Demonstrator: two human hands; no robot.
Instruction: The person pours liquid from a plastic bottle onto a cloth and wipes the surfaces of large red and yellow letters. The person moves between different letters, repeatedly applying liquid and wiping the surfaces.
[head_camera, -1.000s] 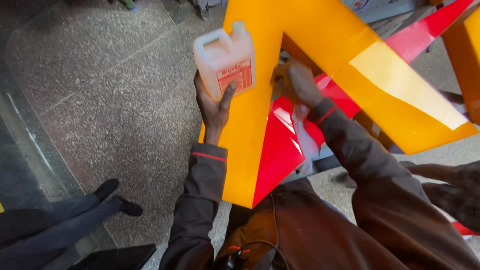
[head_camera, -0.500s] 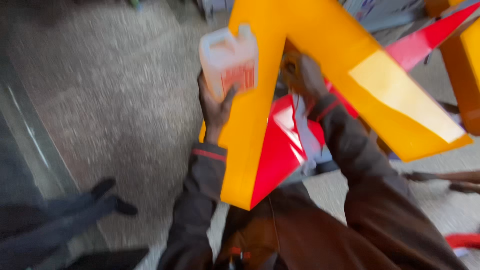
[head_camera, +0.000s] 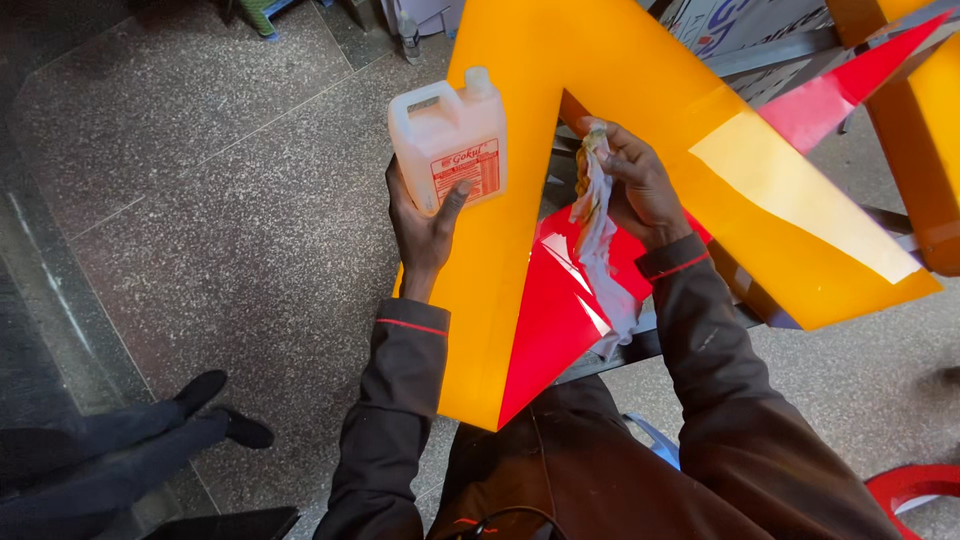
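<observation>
Jug (head_camera: 450, 140) lowered slightly, upright in left hand (head_camera: 425, 225) grip, right hand (head_camera: 640, 190) clutching rag (head_camera: 598, 240)

The person wears a dark brown work jacket of a matte, slightly creased cloth, long in the sleeve and reaching to both wrists. Each cuff carries a thin red stripe running around it (a piping line rather than a broad band), and below the stripe the cuff is a plain dark strip. The left hand (head_camera: 425, 225) and the right hand (head_camera: 640, 185) are bare, with no gloves, rings or watch showing. The jacket front, seen from above, has stitched seams running down the chest, and a small red mark shows near the lower edge. A thin dark cord lies there against the cloth.
</observation>
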